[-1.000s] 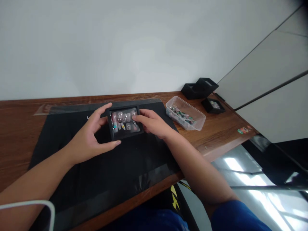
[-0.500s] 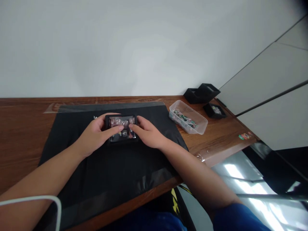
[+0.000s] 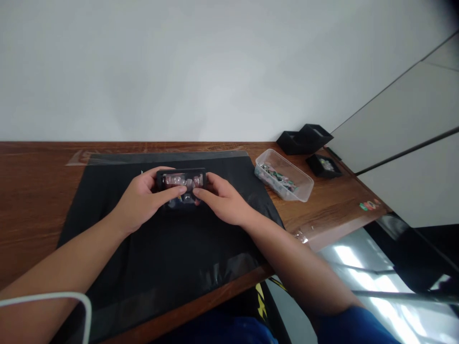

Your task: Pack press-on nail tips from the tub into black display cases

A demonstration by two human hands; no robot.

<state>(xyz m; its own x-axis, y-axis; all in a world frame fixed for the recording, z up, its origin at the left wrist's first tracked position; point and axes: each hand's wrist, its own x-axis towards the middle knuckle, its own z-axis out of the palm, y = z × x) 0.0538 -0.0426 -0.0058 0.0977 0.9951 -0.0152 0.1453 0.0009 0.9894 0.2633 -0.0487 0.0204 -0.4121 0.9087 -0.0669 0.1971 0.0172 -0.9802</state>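
Note:
A small black box (image 3: 160, 178) with a clear, shiny front is held between both my hands over the black mat (image 3: 161, 267). Several rounded, clear and pinkish pieces (image 3: 175, 180) show inside it; their kind I cannot make out. My left hand (image 3: 145, 196) grips the box's left side, thumb lying across the front. On the right side, my right hand (image 3: 220, 196) grips it, its thumb also on the front, close to the left thumb tip. The fingers behind the box are hidden.
Right of the mat stands a clear plastic tub (image 3: 304, 186) with many small wrapped pieces. Black open boxes (image 3: 304, 139) are at the back right, near another black box (image 3: 315, 166) holding clear pieces. Small stickers (image 3: 369, 205) lie by the right edge. A white cable (image 3: 46, 296) crosses the lower left.
The box has tilted so that its front looks shorter from here. Both hands keep their hold, and the whole view has shifted slightly.

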